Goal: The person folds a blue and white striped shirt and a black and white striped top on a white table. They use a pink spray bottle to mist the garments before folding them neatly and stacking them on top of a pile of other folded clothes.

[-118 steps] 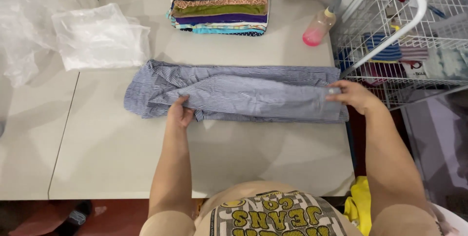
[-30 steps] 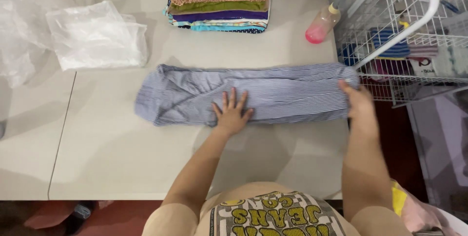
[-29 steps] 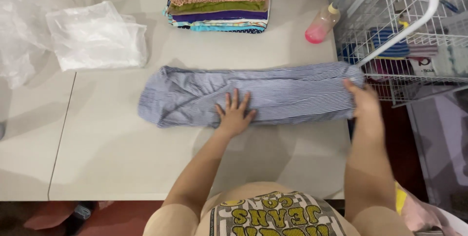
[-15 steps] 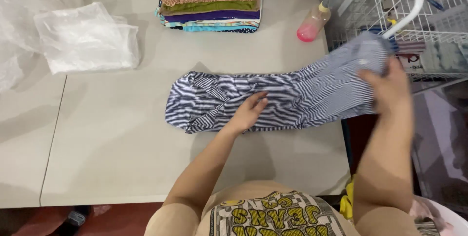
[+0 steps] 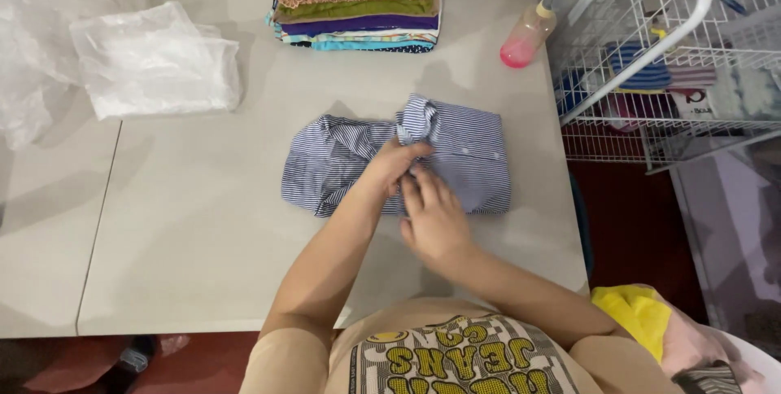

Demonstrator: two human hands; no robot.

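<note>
Where the blue-and-white striped shirt [image 5: 455, 158] lay stretched out long across the worktop [image 5: 195, 239] a moment ago, with its right end lifted, it is now doubled over into a short, thick bundle near the middle of the worktop, collar uppermost. Both hands have come together on it: the right hand [image 5: 435, 215] lies nearest the body, palm down, fingers close together and flat on the near edge of the fold, while the left hand [image 5: 394, 168] sits just beyond it, fingers curled and pinching the cloth below the collar. The two hands touch each other. The left part of the shirt is still loosely bunched and unfolded.

The near edge of the worktop runs just in front of the person's body, and a broad bare stretch lies to the left of the shirt; on the right the shirt ends near the worktop's edge, past which stands a white wire basket rack [image 5: 675, 44]. Farther off, a crumpled clear plastic bag [image 5: 154, 60] lies at the left, a pink spray bottle [image 5: 529, 36] stands at the right, and a stack of folded coloured garments [image 5: 358, 3] sits by the far edge, well apart from the shirt
</note>
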